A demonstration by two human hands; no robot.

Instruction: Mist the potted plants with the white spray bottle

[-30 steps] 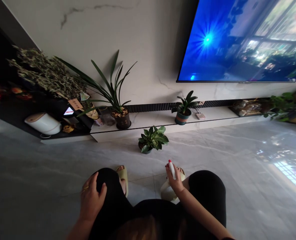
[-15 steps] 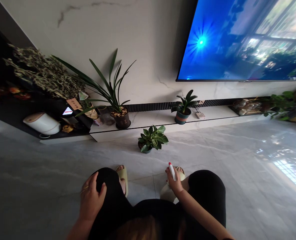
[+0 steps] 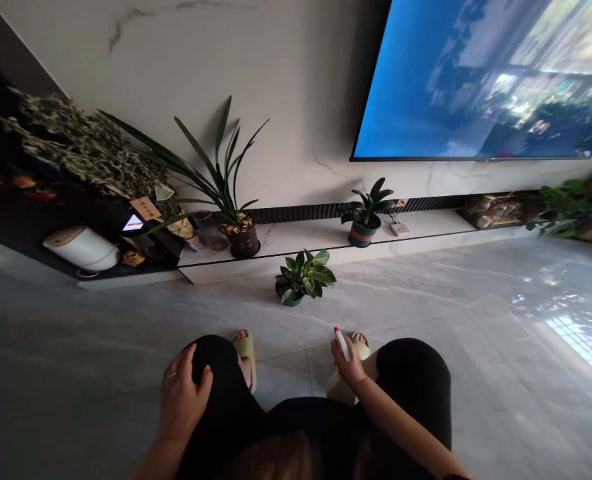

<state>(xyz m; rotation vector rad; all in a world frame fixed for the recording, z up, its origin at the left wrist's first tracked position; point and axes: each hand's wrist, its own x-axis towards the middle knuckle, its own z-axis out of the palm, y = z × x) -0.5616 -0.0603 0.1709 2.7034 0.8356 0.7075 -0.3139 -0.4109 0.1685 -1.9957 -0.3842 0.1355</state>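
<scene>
My left hand (image 3: 185, 393) lies on my black-clad left knee, its thumb and fingers apart, with a ring on one finger. Wrapped in my right hand (image 3: 350, 365) is a spray bottle (image 3: 343, 347) with a white head and a red nozzle tip. Its pale body hangs below the fist, partly hidden by the hand and wrist. The nozzle points forward, toward the floor in front of me. Ahead, a leafy potted plant (image 3: 306, 275) stands on the floor, apart from both hands.
Along the wall runs a low white ledge (image 3: 296, 241) bearing a long-leaved plant (image 3: 239, 233) and a smaller potted plant (image 3: 365, 230). Above hangs a television (image 3: 426, 100). At left, a dark cabinet carries a white appliance (image 3: 83, 249) and dried stems (image 3: 86, 147). Grey tiles (image 3: 426, 293) cover the floor.
The spray bottle's red tip has shifted slightly left and down as my right hand tilts a little. My left hand stays put. The bright spot on the television has gone.
</scene>
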